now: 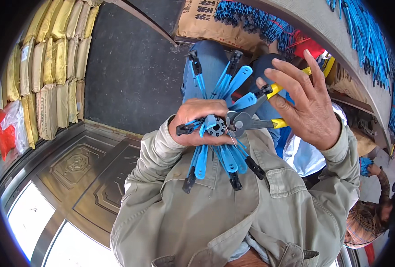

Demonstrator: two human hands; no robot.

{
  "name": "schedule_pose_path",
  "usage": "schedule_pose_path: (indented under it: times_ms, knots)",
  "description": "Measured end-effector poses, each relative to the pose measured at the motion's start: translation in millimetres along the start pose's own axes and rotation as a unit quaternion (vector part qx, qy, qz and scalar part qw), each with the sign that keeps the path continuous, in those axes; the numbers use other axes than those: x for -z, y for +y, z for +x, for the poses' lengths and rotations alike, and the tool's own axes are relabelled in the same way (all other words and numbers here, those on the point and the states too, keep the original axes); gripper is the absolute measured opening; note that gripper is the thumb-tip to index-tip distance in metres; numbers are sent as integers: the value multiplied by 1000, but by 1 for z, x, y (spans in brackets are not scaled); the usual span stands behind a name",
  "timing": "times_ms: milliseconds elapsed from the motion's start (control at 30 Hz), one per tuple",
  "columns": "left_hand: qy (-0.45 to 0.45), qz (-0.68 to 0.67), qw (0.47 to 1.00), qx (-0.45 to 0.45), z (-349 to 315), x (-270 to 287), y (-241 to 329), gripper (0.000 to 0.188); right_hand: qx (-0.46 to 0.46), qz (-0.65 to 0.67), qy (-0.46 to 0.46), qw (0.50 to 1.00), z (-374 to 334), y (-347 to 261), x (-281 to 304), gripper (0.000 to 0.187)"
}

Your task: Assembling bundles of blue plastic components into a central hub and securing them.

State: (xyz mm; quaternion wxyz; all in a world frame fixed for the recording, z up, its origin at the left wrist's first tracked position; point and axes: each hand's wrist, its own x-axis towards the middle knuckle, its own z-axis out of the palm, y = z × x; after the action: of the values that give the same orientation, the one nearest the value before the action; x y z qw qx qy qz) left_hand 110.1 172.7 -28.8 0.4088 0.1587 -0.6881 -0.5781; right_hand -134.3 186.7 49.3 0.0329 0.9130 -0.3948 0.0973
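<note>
My left hand (199,122) is closed around the middle of a bundle of blue plastic arms (228,160), which fan out above and below the fist. Black clip-like tips (254,167) end many of the arms. At the centre shows a round black slotted hub (216,126), with a thin wire beside it. My right hand (306,102) holds pliers with yellow handles (278,123); its fingers are spread along the upper handle and the thumb lies between the handles. The grey metal head of the pliers (240,122) is against the hub's right side, its handles apart.
Stacked yellow and beige sacks (48,66) stand at the far left, beside a dark panel (133,66). A grey shelf edge (340,53) curves along the right, with many blue strips (366,35) on it. Another person's plaid sleeve (362,224) shows lower right.
</note>
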Motion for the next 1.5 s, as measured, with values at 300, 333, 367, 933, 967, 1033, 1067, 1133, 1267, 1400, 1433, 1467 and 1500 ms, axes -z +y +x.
schedule_pose_path:
  times_ms: [300,333,367,933,967,1033,1067,1133,1267,1400,1433,1467,1500]
  knots:
    - [-49,6,999,4,3,3,3,37,129,-33,-4,991,17,34,6,17]
    - [-59,3,998,3,4,3,3,36,161,-40,12,986,20,39,7,17]
    - [-69,0,998,1,5,3,3,35,194,-47,29,979,21,41,7,18]
    - [111,90,986,82,-2,-16,14,25,-202,457,220,838,-6,-43,-43,26]
    - [118,94,985,86,-2,-16,15,25,-202,454,220,839,-2,-50,-46,26]
    - [131,103,982,93,-2,-17,16,26,-196,478,264,815,3,-61,-50,24]
    - [130,103,982,92,-1,-18,16,26,-196,477,266,815,4,-63,-50,24]
    - [103,102,987,71,-1,-20,17,26,-216,494,287,792,4,-66,-51,21]
    - [64,96,992,50,0,-22,20,25,-226,523,296,767,6,-68,-53,18]
    - [34,82,995,49,-2,-20,25,25,-196,560,262,761,11,-62,-53,16]
    - [26,83,994,59,-2,-19,26,25,-197,566,254,759,12,-62,-53,15]
    - [17,84,994,68,-2,-19,28,24,-197,572,247,757,13,-61,-52,14]
    - [9,85,993,78,-2,-18,29,24,-198,577,239,755,14,-61,-51,13]
